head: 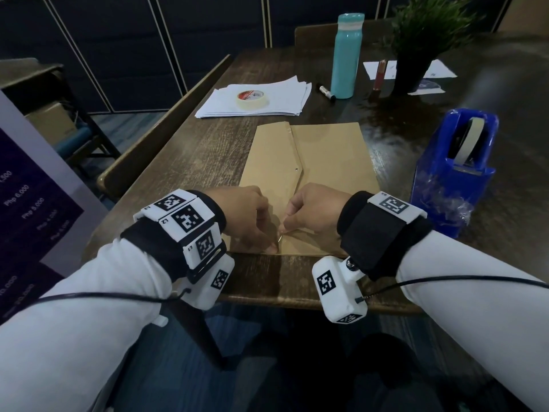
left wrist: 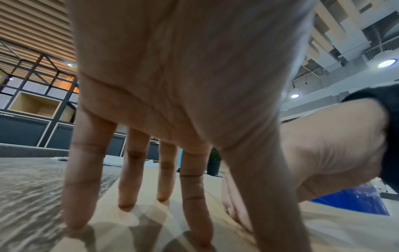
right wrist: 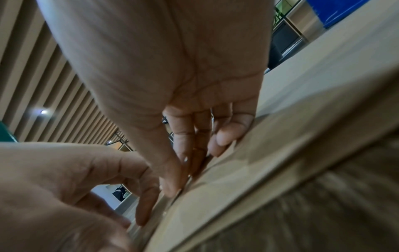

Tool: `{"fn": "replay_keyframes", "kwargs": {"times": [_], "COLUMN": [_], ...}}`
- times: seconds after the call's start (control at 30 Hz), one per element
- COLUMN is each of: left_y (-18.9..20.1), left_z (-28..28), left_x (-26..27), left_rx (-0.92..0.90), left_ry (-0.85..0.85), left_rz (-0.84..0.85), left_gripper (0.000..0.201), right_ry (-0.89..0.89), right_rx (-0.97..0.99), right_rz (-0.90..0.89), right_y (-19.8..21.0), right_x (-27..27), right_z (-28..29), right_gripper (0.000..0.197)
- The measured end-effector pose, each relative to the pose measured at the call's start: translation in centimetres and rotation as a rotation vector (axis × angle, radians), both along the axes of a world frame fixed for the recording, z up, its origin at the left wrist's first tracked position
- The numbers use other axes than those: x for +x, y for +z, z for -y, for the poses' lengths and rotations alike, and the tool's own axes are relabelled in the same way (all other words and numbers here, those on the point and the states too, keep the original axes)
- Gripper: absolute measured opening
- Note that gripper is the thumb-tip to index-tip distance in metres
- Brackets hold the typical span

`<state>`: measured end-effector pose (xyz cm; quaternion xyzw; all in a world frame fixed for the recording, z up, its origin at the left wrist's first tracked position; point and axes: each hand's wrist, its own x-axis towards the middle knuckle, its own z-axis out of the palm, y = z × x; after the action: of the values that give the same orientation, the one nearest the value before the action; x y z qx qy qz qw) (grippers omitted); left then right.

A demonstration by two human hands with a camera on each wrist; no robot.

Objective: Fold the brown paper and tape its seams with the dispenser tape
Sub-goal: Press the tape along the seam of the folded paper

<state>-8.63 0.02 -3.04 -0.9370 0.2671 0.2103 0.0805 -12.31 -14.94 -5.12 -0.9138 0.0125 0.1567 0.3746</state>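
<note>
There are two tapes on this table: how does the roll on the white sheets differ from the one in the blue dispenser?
The loose tape roll lies flat on the stack of white sheets, far from both hands; the dispenser tape stands on edge inside the blue dispenser, on the right near the brown paper. The loose roll shows a red-printed core; the dispenser hides its roll's core. Both look pale cream.

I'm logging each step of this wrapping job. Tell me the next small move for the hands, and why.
Probably press the near end of the seam flat with the right hand while the left hand steadies it. Both hands' fingertips meet on the brown paper where its flaps overlap, and the blue tape dispenser stands untouched to the right.
</note>
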Motion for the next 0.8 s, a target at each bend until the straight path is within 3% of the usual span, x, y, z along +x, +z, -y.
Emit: {"fn": "replay_keyframes", "kwargs": {"times": [0.2, 0.53, 0.67, 0.8], "left_y": [0.0, -0.1, -0.1, 0.1], "left_z": [-0.1, -0.1, -0.2, -0.5], "left_x": [0.0, 0.2, 0.2, 0.2], "left_rx": [-0.009, -0.015, 0.004, 0.033], "left_ry": [-0.013, -0.028, -0.041, -0.007], "left_rz": [0.006, 0.0, 0.011, -0.003], "left_gripper": [0.033, 0.034, 0.035, 0.038], "right_ry": [0.027, 0.062, 0.05, 0.062], "right_rx": [-0.068, -0.155, -0.16, -0.17], "right_rz": [-0.007, -0.016, -0.031, -0.082], "right_y": [0.0, 0.1, 0.1, 0.2], "right_x": [0.4, 0.7, 1.1, 1.8], "right_z": [0.0, -0.4, 0.0, 0.4], "right_gripper": [0.025, 0.016, 0.036, 0.035]}}
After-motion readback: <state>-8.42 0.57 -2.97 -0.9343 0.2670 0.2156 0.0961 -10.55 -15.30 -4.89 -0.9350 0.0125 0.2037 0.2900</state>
